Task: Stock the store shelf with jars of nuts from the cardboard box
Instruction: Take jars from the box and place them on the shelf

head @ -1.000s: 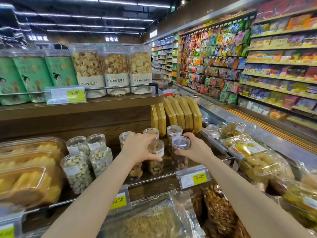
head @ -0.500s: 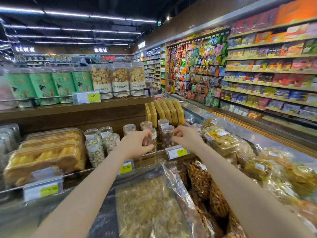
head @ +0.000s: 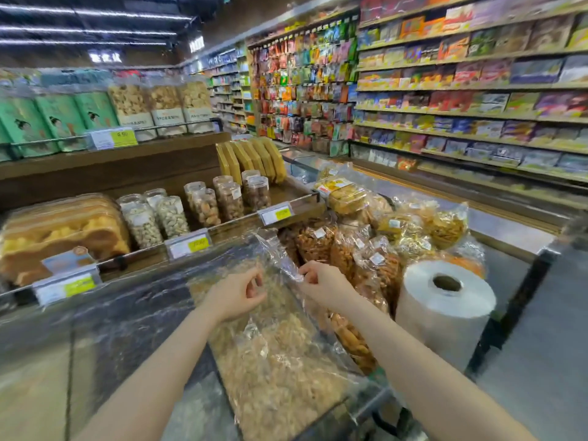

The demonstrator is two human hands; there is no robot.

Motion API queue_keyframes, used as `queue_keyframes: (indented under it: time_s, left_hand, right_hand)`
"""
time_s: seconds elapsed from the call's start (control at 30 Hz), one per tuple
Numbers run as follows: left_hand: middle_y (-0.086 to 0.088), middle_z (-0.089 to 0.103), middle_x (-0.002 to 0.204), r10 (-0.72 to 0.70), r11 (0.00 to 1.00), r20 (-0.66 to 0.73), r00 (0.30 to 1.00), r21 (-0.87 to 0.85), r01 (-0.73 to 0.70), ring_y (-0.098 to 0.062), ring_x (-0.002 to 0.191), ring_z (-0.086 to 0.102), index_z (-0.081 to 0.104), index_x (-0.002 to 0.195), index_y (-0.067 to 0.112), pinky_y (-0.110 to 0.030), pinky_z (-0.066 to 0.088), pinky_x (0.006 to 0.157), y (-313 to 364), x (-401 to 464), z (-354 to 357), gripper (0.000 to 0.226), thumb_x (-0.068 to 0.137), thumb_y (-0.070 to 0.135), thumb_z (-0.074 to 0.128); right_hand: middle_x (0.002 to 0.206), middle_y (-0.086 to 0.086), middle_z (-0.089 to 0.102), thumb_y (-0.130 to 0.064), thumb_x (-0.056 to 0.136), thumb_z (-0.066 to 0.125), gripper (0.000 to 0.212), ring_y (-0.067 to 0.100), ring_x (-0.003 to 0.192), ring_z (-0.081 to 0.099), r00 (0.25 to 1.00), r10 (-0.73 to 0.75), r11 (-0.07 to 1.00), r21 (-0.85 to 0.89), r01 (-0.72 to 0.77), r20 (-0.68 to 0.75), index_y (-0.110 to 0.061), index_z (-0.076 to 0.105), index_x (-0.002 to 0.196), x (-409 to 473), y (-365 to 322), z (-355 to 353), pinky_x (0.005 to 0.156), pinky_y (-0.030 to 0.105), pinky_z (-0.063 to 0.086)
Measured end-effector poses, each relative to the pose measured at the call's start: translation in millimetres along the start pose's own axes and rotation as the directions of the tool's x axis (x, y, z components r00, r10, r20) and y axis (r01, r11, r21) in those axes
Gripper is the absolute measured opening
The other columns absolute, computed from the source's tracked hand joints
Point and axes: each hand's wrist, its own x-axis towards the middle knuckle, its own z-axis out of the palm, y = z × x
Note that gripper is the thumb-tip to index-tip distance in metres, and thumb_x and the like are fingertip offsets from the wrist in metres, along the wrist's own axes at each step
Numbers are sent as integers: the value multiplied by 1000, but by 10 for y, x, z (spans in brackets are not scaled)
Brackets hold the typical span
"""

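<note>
Both hands hang empty, fingers loosely curled: the left hand (head: pixel 237 294) and right hand (head: pixel 321 283) above a clear bag (head: pixel 280 361), well short of the shelved jars (head: pixel 222 202).

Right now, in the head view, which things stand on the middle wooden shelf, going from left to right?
Yellow pastry trays → pale nut jars → brown nut jars → upright yellow packs.
</note>
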Motion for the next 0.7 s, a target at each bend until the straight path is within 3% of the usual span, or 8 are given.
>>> queue_keyframes:
  time_s: [0.13,0.23,0.37,0.5,0.7]
  left_hand:
    - [9,59,78,-34,998,7,999,-51,34,-11,75,55,50,91,29,-27,44,66,407,-437,334,15,85,36,62]
    - [5,60,75,-24,993,32,999,-119,28,-18,75,58,51,89,25,-32,47,71,820,-782,654,18,82,31,66]
    - [3,62,78,-1,990,127,992,-142,20,-18,74,58,50,92,27,-34,49,72,1457,-1318,1203,20,83,37,65]
    - [6,62,80,101,982,270,957,-183,-52,-12,74,59,53,93,29,-38,52,73,2092,-1712,1675,17,83,40,62]
    - [8,60,77,243,966,367,898,-179,-188,-7,71,58,51,97,30,-25,49,64,3075,-1601,2158,16,87,40,59]
  right_hand:
    - [103,9,66,-23,88,55,28,17,88,57,1000,-4,1000,-2,4,-17,-11,61,113,-754,236,9,77,25,44]
    - [99,6,64,-24,88,54,26,24,91,58,997,33,999,-34,-31,65,-12,61,110,-1430,576,-51,78,29,45]
    - [96,-1,65,-26,89,55,27,20,91,59,993,105,994,-14,-104,61,-20,59,115,-2352,1040,-206,84,36,50]
    - [98,-6,65,-31,90,53,27,14,88,60,980,194,981,-3,-194,31,-25,57,116,-3083,1451,-448,82,34,52]
    - [98,-6,61,-31,92,53,25,6,85,56,919,371,928,17,-372,-132,-23,58,114,-3870,2331,-946,61,11,37]
